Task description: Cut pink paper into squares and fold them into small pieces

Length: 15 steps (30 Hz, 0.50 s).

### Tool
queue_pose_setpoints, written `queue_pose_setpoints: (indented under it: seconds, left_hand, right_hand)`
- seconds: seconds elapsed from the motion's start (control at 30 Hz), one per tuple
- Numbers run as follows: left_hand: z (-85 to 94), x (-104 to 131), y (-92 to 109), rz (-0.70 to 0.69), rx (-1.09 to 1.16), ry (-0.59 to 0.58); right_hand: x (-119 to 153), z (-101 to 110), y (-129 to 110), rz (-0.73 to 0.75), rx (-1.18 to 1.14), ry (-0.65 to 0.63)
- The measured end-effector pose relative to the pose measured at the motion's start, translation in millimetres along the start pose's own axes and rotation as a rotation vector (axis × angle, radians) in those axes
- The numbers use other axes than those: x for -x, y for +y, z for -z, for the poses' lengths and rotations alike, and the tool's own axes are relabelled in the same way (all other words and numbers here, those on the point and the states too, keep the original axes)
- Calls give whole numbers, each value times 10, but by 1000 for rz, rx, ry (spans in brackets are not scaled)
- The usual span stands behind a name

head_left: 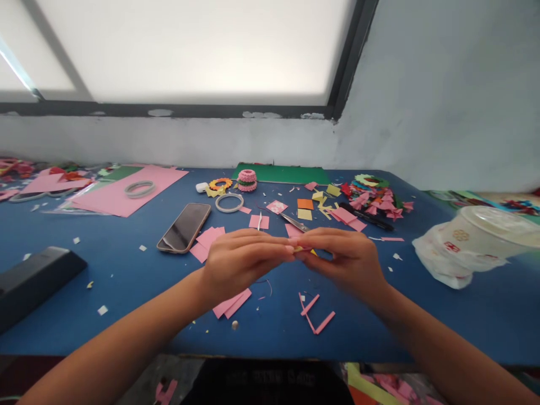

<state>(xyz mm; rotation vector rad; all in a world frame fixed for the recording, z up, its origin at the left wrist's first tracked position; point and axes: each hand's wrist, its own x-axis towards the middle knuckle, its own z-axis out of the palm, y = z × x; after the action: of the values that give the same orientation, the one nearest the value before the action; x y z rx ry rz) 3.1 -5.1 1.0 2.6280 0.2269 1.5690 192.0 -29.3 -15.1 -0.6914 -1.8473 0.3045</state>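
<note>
Above the middle of the blue table, my left hand [242, 260] and my right hand [346, 257] meet at the fingertips. Both pinch one small folded piece of pink and yellow paper [300, 249], mostly covered by the fingers. Scissors [294, 223] lie just behind the hands, partly over pink paper. Pink paper squares [232, 304] rest below my left hand, and narrow pink strips [324, 322] lie below my right hand. Farther back are an orange square [305, 203] and a yellow square [304, 214].
A phone [184, 228] and a tape roll [229, 203] lie left of centre. The dark object [37, 281] is at far left. Folded paper pieces [375, 197] and a black pen [371, 217] sit back right, near a bagged cup [476, 236]. Pink sheets [126, 202] are back left.
</note>
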Motion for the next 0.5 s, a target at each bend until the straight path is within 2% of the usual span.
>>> queue_pose_setpoints:
  seconds: [0.1, 0.2, 0.27, 0.37, 0.5]
  left_hand:
    - [85, -2, 34, -112, -79, -55]
    - [155, -2, 53, -290, -156, -127]
    - [167, 6, 63, -382, -210, -121]
    - [142, 28, 85, -428, -262, -41]
    - [107, 44, 117, -446, -281, -8]
  right_hand:
    - [12, 21, -53, 228, 73, -4]
    - [26, 60, -98, 396, 150, -21]
    - [39, 94, -121, 475, 213, -31]
    - [57, 142, -153, 525, 263, -69]
    - [69, 183, -204, 496, 282, -135]
